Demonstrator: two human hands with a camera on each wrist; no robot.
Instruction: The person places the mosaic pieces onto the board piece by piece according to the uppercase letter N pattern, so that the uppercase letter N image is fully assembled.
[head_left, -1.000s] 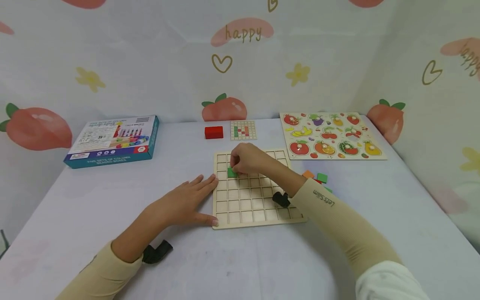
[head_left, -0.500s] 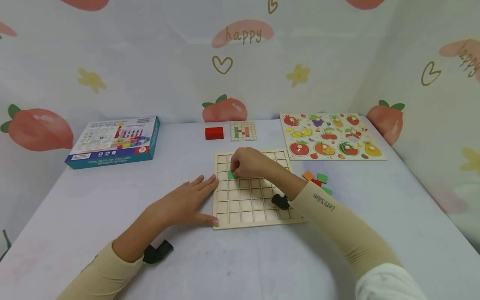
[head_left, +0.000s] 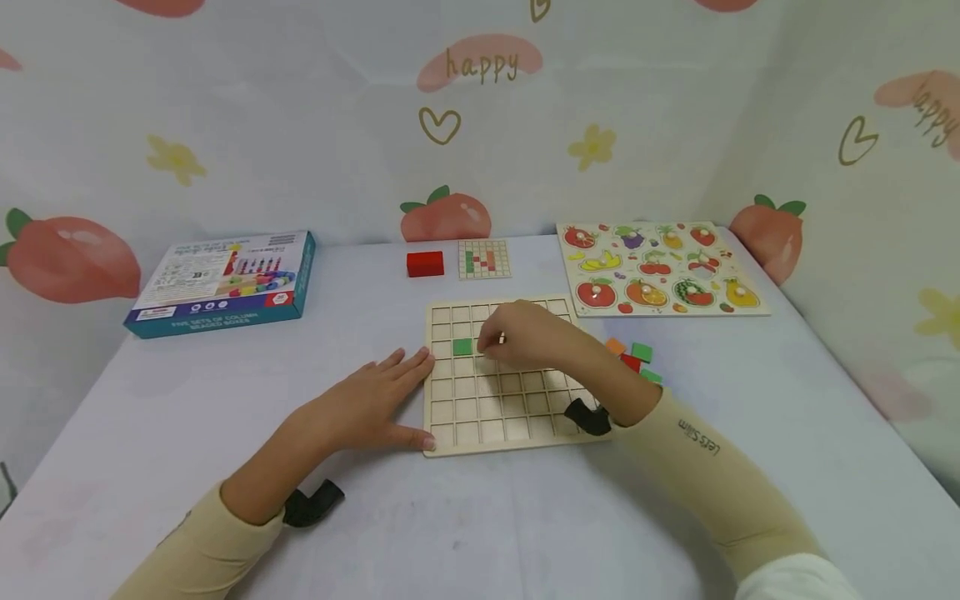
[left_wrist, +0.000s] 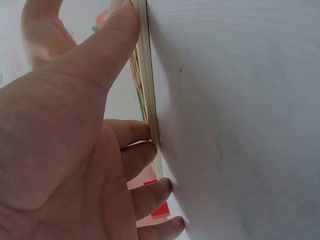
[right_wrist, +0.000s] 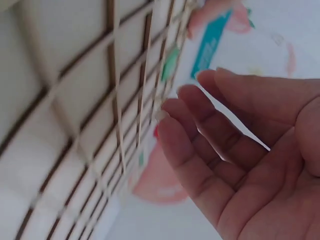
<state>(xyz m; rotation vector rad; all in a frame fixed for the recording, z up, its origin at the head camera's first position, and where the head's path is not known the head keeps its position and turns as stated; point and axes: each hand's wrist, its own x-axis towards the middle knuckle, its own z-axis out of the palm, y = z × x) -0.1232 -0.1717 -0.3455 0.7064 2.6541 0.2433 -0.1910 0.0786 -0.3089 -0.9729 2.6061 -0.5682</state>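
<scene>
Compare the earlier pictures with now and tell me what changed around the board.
The right hand has let go of the green tile and moved off to the person's right; the tile now lies uncovered in a cell of the grid board. The left hand stays at the board's left edge, and the loose tiles beside the board stay put.

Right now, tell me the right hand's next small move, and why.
Probably reach the right hand across to the loose green tile beside the board and pick it up: the hand looks empty, only one green tile shows on the board, and the small card has a longer green strip.
</scene>
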